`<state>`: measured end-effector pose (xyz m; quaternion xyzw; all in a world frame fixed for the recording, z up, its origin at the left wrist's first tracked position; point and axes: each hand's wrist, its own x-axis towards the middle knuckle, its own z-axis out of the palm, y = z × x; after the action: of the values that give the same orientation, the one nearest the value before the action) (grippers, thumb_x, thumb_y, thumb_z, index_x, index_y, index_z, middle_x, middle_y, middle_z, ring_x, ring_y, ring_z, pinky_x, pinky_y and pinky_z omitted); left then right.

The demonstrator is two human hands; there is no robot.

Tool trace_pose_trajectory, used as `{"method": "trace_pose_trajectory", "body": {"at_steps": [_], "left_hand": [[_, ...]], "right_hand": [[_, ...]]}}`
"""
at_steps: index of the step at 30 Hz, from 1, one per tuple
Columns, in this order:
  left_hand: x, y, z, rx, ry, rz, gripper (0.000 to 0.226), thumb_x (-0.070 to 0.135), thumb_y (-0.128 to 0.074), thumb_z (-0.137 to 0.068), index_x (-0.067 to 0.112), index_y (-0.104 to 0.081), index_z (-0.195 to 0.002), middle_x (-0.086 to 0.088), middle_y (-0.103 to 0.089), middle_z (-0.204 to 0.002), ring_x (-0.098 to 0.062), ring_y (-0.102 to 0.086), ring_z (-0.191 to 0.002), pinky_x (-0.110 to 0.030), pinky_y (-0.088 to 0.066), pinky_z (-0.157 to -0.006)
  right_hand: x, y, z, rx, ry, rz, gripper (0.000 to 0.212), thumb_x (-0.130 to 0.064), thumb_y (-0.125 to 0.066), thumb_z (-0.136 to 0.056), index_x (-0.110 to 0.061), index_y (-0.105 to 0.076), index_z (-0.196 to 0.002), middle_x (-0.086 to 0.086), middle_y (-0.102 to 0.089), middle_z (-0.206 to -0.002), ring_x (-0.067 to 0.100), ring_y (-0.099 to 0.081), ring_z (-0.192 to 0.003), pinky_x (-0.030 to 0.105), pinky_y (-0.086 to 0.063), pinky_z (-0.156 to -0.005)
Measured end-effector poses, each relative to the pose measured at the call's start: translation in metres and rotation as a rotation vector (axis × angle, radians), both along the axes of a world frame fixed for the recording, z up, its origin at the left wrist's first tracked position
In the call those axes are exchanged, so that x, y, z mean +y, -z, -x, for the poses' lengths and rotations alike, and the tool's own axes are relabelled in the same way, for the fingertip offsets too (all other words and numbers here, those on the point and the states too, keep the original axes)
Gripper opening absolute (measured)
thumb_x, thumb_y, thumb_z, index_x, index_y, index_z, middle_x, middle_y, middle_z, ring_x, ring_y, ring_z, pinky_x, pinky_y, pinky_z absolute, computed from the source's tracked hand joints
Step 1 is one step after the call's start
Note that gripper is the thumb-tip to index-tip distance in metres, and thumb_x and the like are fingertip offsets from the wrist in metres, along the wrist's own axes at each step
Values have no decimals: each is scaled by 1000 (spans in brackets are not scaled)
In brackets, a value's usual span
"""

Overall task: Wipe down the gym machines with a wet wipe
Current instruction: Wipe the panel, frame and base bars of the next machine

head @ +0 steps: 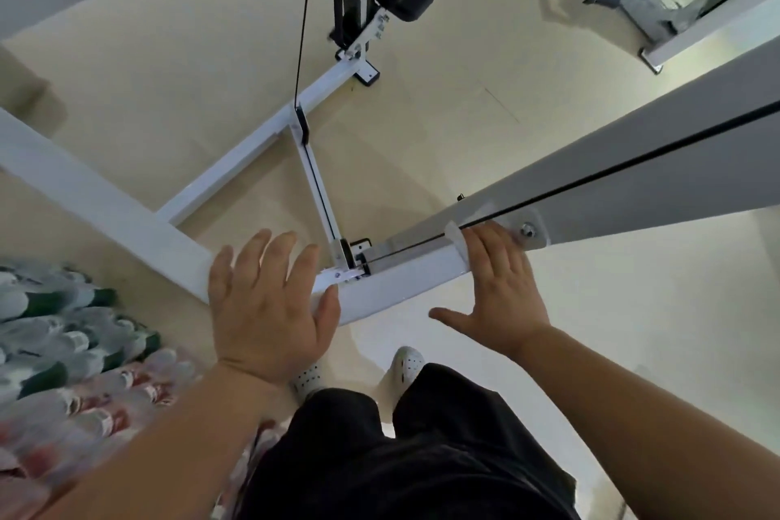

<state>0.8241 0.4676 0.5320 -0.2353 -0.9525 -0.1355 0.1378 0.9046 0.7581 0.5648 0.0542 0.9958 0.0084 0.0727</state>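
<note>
On the floor at the far left lie wrapped packs of bottles, green-capped ones above red-labelled ones. Your left hand is spread over the white beam of the machine's base, fingers straight and apart, holding nothing; you cannot tell whether it touches the metal. A black cable drops to a pulley just beyond it. Your right hand lies flat where that beam meets the slanted grey bar, fingers straight, thumb stretched aside. The wet wipe sits under those fingers, one pale corner showing at the forefinger. A bolt is just beside the fingertips.
</note>
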Motion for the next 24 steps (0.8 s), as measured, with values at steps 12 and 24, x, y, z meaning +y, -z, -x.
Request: {"method": "trace_pose_trajectory", "body": {"at_steps": [12, 24], "left_hand": [[-1, -3, 3, -26, 5, 7, 47, 44, -54, -89, 10, -68, -117, -13, -65, -120, -37, -56, -115, -56, -41, -98], [-1, -14, 2, -233, -2, 132, 53, 49, -39, -93, 12, -62, -123, -13, -62, -120, -37, -51, -115, -53, -33, -102]], "right_hand": [[-34, 8, 4, 2, -208, 33, 111, -79, -65, -73, -11, -33, -155, 12, -41, -153, 35, -31, -147, 52, -18, -125], [-61, 7, -16, -66, -47, 151, 109, -87, -10, -87, -9, 13, -161, 15, 27, -166, 33, 29, -152, 51, 13, -124]]}}
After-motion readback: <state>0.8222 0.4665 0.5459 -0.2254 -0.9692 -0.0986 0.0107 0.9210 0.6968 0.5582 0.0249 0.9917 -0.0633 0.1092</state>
